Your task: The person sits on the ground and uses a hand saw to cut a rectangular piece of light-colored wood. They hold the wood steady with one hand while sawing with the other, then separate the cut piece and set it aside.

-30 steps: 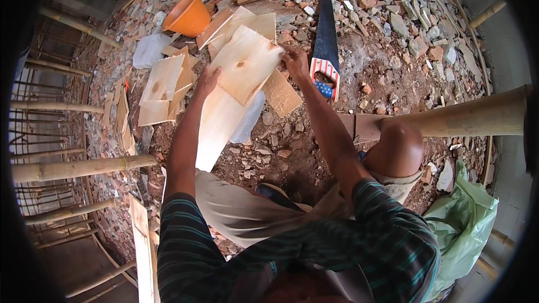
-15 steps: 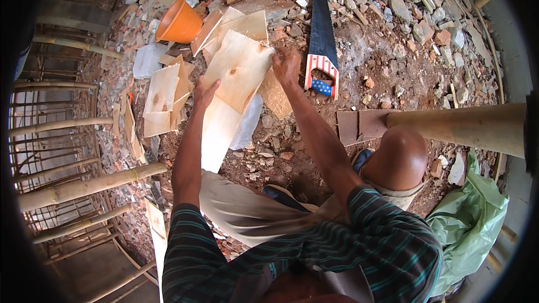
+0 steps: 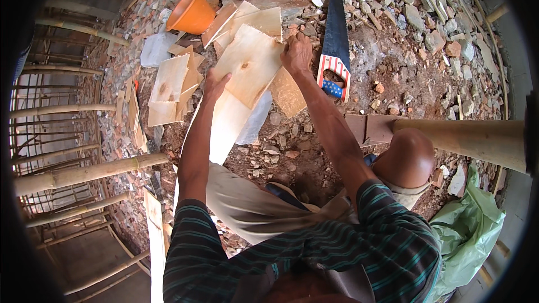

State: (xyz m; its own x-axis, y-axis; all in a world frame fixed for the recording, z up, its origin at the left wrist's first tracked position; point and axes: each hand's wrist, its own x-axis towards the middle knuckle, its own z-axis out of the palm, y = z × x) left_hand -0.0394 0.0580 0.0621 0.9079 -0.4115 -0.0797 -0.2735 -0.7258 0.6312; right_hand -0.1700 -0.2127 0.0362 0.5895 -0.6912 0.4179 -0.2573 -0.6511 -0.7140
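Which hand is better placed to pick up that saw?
Probably the right: the right hand is just left of the saw, with no board between them. The left hand is farther off, at the opposite edge of the knotted board, its thumb on top.

Looks like a building site: broken-brick rubble (image 3: 432, 5) over dirt (image 3: 370, 70), bamboo poles (image 3: 92, 172), handsaw (image 3: 334, 28), cut plywood pieces (image 3: 250, 50), grey wall (image 3: 517, 50) at right; dim lattice (image 3: 53, 160) at left, possibly scaffolding.
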